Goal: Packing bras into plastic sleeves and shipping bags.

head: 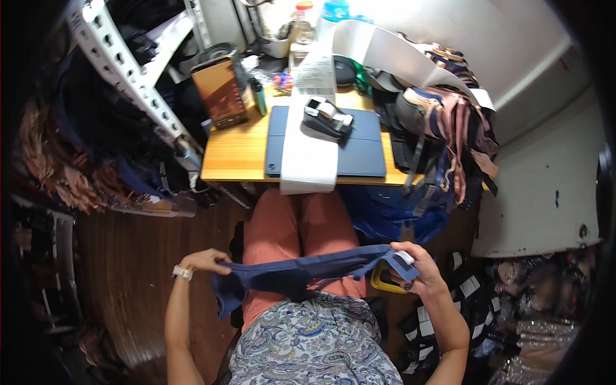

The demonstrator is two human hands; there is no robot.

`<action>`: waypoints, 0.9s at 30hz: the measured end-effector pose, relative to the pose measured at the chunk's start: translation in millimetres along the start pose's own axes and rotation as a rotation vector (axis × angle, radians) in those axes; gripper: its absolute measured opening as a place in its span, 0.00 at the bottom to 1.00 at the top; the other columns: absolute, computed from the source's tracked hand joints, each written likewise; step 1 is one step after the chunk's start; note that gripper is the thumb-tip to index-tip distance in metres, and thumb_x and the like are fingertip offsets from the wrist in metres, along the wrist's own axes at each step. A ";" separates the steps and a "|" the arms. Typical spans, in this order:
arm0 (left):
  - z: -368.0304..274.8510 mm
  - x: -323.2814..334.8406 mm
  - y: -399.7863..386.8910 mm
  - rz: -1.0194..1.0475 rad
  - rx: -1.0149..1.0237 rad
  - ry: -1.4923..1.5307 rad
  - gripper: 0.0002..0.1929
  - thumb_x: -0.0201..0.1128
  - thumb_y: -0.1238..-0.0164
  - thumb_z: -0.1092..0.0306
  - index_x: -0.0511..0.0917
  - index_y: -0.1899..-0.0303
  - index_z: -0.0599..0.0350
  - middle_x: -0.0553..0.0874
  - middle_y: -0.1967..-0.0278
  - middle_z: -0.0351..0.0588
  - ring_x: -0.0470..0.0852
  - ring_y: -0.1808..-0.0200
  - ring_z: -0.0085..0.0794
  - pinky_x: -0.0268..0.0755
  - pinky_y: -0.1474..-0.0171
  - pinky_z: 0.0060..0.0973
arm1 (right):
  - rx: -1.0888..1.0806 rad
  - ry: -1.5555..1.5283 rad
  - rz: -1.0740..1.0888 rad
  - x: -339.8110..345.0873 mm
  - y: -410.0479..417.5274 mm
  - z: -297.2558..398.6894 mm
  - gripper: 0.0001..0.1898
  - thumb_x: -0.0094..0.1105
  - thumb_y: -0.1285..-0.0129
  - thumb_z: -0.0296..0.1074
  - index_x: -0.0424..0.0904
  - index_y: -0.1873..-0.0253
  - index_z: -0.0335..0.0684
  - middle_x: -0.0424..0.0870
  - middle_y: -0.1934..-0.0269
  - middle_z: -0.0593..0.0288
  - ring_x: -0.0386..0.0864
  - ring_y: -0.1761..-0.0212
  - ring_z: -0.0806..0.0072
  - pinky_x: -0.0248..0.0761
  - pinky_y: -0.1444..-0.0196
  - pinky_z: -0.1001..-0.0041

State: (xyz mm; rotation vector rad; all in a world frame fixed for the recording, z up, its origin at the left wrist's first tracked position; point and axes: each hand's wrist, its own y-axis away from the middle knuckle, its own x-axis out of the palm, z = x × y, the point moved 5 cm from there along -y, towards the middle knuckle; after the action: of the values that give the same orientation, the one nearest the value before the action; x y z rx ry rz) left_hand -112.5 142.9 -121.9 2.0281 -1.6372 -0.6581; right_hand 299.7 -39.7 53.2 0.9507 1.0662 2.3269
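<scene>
A navy-blue bra (308, 265) is stretched sideways over my lap, held between both hands. My left hand (206, 262) pinches its upper edge near one cup, which hangs down below the fingers. My right hand (419, 269) grips the far end of the band, where a white label (405, 257) shows. A yellow loop handle (385, 280), apparently of scissors, sits at the same hand, with pointed metal blades (407, 232) sticking up beyond the knuckles. The palm hides the part between them.
Before me, a wooden desk (231, 161) bears a blue folder (365, 163), a long printed paper strip (308, 163), a black tape dispenser (328, 118) and a propped phone (221, 91). Bras (452, 125) heap at its right. A metal rack (144, 91) stands left; packaged garments (462, 298) lie right.
</scene>
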 end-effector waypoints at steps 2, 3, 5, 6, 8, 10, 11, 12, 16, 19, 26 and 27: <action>17.4 5.2 17.2 0.067 -0.146 0.003 0.23 0.73 0.49 0.53 0.81 0.57 0.61 0.84 0.66 0.40 0.77 0.61 0.20 0.69 0.54 0.21 | 0.027 -0.051 0.086 -1.0 -5.1 -1.9 0.13 0.54 0.36 0.38 0.74 0.70 0.36 0.75 0.83 0.64 0.61 0.94 0.82 0.52 0.93 0.82; 20.1 8.1 24.5 0.048 -0.146 0.072 0.22 0.74 0.51 0.54 0.82 0.60 0.62 0.83 0.69 0.38 0.76 0.65 0.19 0.69 0.58 0.21 | 0.058 -0.107 0.119 -1.5 -7.2 -2.9 0.14 0.50 0.34 0.38 0.74 0.70 0.34 0.74 0.85 0.64 0.61 0.94 0.83 0.52 0.93 0.84; 30.0 4.4 38.0 -0.011 -0.335 -0.097 0.19 0.75 0.52 0.58 0.83 0.63 0.62 0.83 0.73 0.36 0.76 0.69 0.18 0.69 0.60 0.22 | 0.085 -0.215 0.275 4.6 -9.1 -3.1 0.15 0.47 0.32 0.37 0.74 0.69 0.34 0.73 0.86 0.64 0.59 0.95 0.85 0.53 0.92 0.84; 28.5 6.2 41.3 -0.039 -0.333 -0.005 0.19 0.76 0.53 0.60 0.83 0.63 0.63 0.83 0.73 0.37 0.76 0.69 0.18 0.70 0.59 0.22 | 0.080 -0.218 0.270 4.8 -10.0 -2.8 0.15 0.47 0.32 0.37 0.74 0.69 0.34 0.73 0.86 0.64 0.59 0.95 0.85 0.53 0.92 0.84; 22.5 7.7 48.3 -0.070 -0.343 0.070 0.18 0.76 0.54 0.62 0.83 0.62 0.63 0.83 0.73 0.38 0.76 0.69 0.18 0.70 0.59 0.21 | 0.117 -0.204 0.306 10.3 -8.9 -2.5 0.15 0.43 0.32 0.37 0.75 0.69 0.35 0.70 0.88 0.67 0.57 0.94 0.85 0.51 0.92 0.85; 5.9 5.6 51.2 -0.173 -0.209 0.182 0.15 0.75 0.53 0.68 0.82 0.65 0.66 0.83 0.74 0.39 0.77 0.70 0.19 0.72 0.60 0.21 | 0.081 -0.183 0.286 15.4 -6.3 0.9 0.14 0.45 0.33 0.37 0.77 0.67 0.35 0.73 0.85 0.66 0.61 0.93 0.84 0.55 0.90 0.85; 0.6 5.3 53.1 -0.201 -0.229 0.170 0.15 0.75 0.53 0.68 0.82 0.65 0.66 0.83 0.74 0.39 0.77 0.70 0.19 0.72 0.60 0.21 | 0.039 -0.173 0.225 16.1 -4.9 3.3 0.14 0.47 0.33 0.37 0.78 0.66 0.34 0.76 0.83 0.65 0.65 0.91 0.84 0.59 0.89 0.85; -4.8 -1.7 57.1 -0.354 -0.250 0.136 0.13 0.74 0.53 0.71 0.81 0.66 0.66 0.83 0.74 0.39 0.77 0.71 0.19 0.73 0.61 0.22 | 0.054 -0.159 0.264 21.6 -1.4 2.5 0.14 0.47 0.33 0.37 0.78 0.66 0.34 0.76 0.83 0.65 0.65 0.91 0.84 0.59 0.89 0.85; -28.3 -16.5 70.0 -0.774 -0.244 -0.033 0.08 0.68 0.53 0.77 0.74 0.76 0.65 0.76 0.80 0.39 0.72 0.75 0.18 0.67 0.71 0.23 | -0.170 0.230 -0.035 17.6 8.0 10.9 0.11 0.53 0.35 0.36 0.79 0.65 0.35 0.79 0.76 0.67 0.73 0.81 0.87 0.65 0.79 0.86; -42.5 -23.2 81.0 -1.060 -0.157 -0.249 0.12 0.63 0.52 0.80 0.64 0.79 0.63 0.63 0.85 0.40 0.62 0.78 0.19 0.58 0.76 0.24 | -0.211 0.317 0.046 16.1 16.6 20.4 0.12 0.54 0.35 0.36 0.79 0.67 0.34 0.79 0.75 0.68 0.74 0.79 0.85 0.67 0.76 0.81; -59.0 21.4 94.9 -1.333 0.260 0.038 0.13 0.48 0.55 0.89 0.58 0.77 0.56 0.63 0.76 0.36 0.60 0.71 0.20 0.52 0.68 0.16 | -0.504 1.740 -0.091 -35.2 56.4 69.0 0.09 0.61 0.50 0.35 0.80 0.67 0.35 0.77 0.73 0.51 0.77 0.68 0.59 0.69 0.64 0.66; -62.6 38.1 85.6 -1.241 0.259 0.123 0.13 0.46 0.56 0.91 0.58 0.76 0.57 0.67 0.74 0.37 0.63 0.68 0.21 0.53 0.66 0.15 | -0.359 1.888 -0.183 -47.8 55.6 69.3 0.10 0.62 0.49 0.36 0.81 0.67 0.36 0.77 0.71 0.51 0.78 0.66 0.58 0.69 0.63 0.64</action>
State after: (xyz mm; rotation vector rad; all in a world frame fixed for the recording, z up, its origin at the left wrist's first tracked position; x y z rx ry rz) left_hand -132.5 91.8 -23.5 3.0898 -0.2131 -0.6592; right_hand 378.2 -68.6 109.6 -1.7739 0.9260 2.6110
